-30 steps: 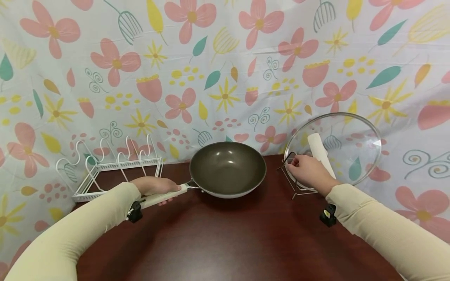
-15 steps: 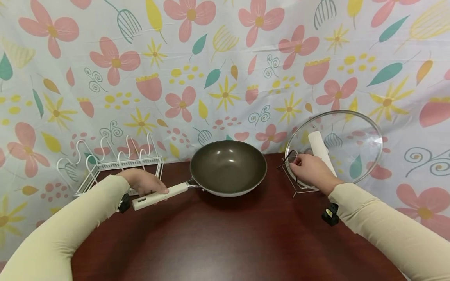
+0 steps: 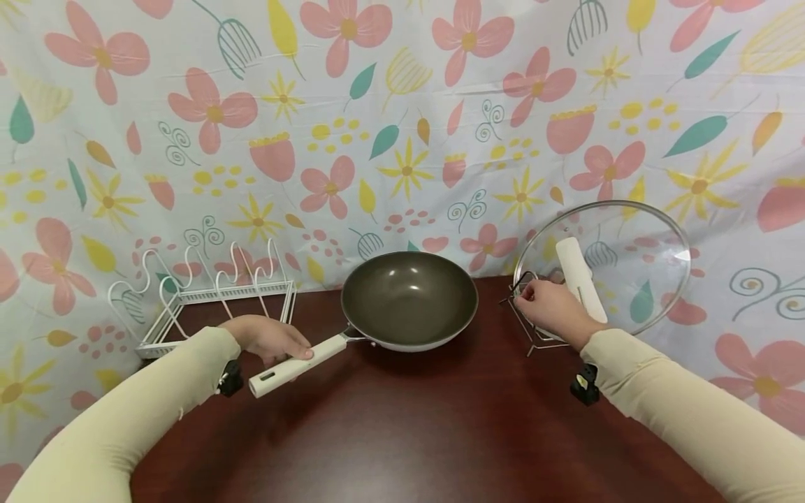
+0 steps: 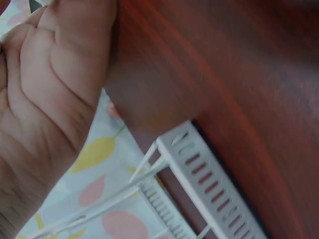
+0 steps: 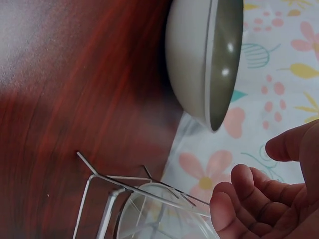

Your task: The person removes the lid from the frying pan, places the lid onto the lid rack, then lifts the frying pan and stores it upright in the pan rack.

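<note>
A wok [image 3: 409, 297] with a dark inside and pale outside sits on the table, its cream handle [image 3: 283, 374] angled toward the front left. My left hand [image 3: 270, 339] holds that handle, thumb on top and fingers partly hidden beneath; in the left wrist view only the palm [image 4: 65, 74] shows. My right hand [image 3: 556, 307] hovers at a thin wire stand [image 3: 533, 335] that bears an upright glass lid [image 3: 654, 265] with a white handle [image 3: 578, 272]. In the right wrist view its fingers [image 5: 244, 181] curl loosely, thumb apart, nothing between them.
At the left back stands a white rack [image 3: 220, 293] with wavy wire dividers; its slotted edge [image 4: 209, 184] shows below my left hand. A floral cloth [image 3: 402, 126] hangs right behind the dark red table [image 3: 428, 426].
My left hand has shifted back along the wok handle, and the handle has swung toward the front. The wok's bowl and my right hand have hardly moved.
</note>
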The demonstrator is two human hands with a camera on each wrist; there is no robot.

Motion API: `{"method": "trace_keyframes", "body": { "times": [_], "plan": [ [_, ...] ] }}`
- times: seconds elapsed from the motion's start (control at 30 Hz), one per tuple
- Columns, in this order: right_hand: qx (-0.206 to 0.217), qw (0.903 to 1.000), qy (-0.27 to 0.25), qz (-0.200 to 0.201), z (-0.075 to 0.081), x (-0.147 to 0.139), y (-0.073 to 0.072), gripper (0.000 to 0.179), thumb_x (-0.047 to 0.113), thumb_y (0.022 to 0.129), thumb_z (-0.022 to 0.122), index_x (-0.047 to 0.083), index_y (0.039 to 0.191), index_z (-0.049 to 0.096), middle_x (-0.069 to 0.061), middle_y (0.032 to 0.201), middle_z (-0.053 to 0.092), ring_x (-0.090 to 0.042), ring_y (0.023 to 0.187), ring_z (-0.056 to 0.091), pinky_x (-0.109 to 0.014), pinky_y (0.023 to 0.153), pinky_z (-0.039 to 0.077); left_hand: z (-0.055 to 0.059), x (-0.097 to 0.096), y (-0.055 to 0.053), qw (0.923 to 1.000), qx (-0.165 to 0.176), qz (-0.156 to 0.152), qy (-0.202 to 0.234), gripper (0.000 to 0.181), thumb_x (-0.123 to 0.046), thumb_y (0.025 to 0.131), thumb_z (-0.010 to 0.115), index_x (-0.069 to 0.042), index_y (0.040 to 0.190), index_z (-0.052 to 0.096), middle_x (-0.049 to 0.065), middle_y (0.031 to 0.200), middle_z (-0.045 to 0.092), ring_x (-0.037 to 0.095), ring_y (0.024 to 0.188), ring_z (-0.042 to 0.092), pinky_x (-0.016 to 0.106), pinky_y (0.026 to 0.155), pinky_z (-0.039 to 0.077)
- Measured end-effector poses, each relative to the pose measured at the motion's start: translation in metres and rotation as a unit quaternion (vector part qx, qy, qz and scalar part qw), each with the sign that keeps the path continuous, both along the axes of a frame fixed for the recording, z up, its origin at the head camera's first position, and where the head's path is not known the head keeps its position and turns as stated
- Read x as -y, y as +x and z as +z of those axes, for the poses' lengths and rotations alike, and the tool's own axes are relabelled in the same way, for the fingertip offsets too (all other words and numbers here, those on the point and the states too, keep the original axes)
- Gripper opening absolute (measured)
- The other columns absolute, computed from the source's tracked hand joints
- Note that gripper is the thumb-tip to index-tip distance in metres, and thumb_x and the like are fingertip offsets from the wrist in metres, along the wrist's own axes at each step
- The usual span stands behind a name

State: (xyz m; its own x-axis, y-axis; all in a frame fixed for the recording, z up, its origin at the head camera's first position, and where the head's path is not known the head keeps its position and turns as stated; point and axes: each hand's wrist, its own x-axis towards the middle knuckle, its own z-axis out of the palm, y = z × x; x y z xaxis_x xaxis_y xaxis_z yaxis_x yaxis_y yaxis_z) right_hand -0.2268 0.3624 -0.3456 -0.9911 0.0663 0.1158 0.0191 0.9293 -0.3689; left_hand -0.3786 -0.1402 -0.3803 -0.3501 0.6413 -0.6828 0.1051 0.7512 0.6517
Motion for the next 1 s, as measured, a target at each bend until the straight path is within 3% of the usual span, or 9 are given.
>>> {"method": "trace_keyframes", "body": {
  "times": [0.13, 0.4, 0.53, 0.7, 1.0],
  "plan": [
    [0.015, 0.9999, -0.005, -0.002, -0.006, 0.001, -0.002, 0.026, 0.028, 0.101, 0.051, 0.006, 0.093, 0.063, -0.003, 0.073, 0.061, -0.019, 0.060, 0.052, -0.034, 0.058, 0.040, -0.007, -0.005, 0.009, 0.9990, 0.027, 0.024, 0.026, 0.046, -0.032, 0.106, 0.053, 0.005, 0.134, 0.053, 0.011, 0.102, 0.065, 0.022, 0.094, 0.064, 0.044, 0.083, 0.054],
    [0.032, 0.9992, -0.022, 0.009, -0.015, 0.004, -0.002, 0.026, 0.028, 0.102, 0.052, 0.005, 0.095, 0.061, -0.004, 0.073, 0.060, -0.019, 0.059, 0.053, -0.035, 0.058, 0.041, -0.022, -0.019, 0.018, 0.9936, 0.088, 0.023, 0.068, 0.052, -0.028, 0.105, 0.054, 0.006, 0.142, 0.040, 0.013, 0.104, 0.061, 0.023, 0.095, 0.063, 0.041, 0.070, 0.056],
    [0.031, 0.9992, -0.025, 0.009, -0.020, 0.005, -0.002, 0.025, 0.027, 0.102, 0.051, 0.005, 0.095, 0.062, -0.004, 0.073, 0.060, -0.019, 0.059, 0.054, -0.035, 0.059, 0.043, -0.029, -0.030, 0.017, 0.9919, 0.078, 0.031, 0.095, 0.052, -0.028, 0.105, 0.054, 0.008, 0.138, 0.039, 0.013, 0.102, 0.063, 0.025, 0.095, 0.063, 0.039, 0.067, 0.056],
    [0.043, 0.9987, -0.026, 0.006, -0.029, 0.005, -0.003, 0.026, 0.029, 0.102, 0.052, 0.006, 0.097, 0.061, -0.005, 0.073, 0.060, -0.019, 0.058, 0.054, -0.034, 0.057, 0.044, -0.040, -0.040, 0.013, 0.9870, 0.053, 0.066, 0.137, 0.049, -0.030, 0.105, 0.053, 0.009, 0.134, 0.044, 0.012, 0.097, 0.066, 0.024, 0.089, 0.063, 0.038, 0.069, 0.054],
    [0.051, 0.9984, -0.022, 0.001, -0.039, 0.002, 0.000, 0.026, 0.028, 0.102, 0.054, 0.004, 0.098, 0.062, -0.005, 0.076, 0.061, -0.020, 0.061, 0.055, -0.037, 0.059, 0.044, -0.053, -0.056, 0.013, 0.9788, 0.071, 0.083, 0.173, 0.054, -0.034, 0.105, 0.053, 0.012, 0.133, 0.042, 0.008, 0.092, 0.067, 0.021, 0.081, 0.061, 0.039, 0.068, 0.055]
  ]
}}
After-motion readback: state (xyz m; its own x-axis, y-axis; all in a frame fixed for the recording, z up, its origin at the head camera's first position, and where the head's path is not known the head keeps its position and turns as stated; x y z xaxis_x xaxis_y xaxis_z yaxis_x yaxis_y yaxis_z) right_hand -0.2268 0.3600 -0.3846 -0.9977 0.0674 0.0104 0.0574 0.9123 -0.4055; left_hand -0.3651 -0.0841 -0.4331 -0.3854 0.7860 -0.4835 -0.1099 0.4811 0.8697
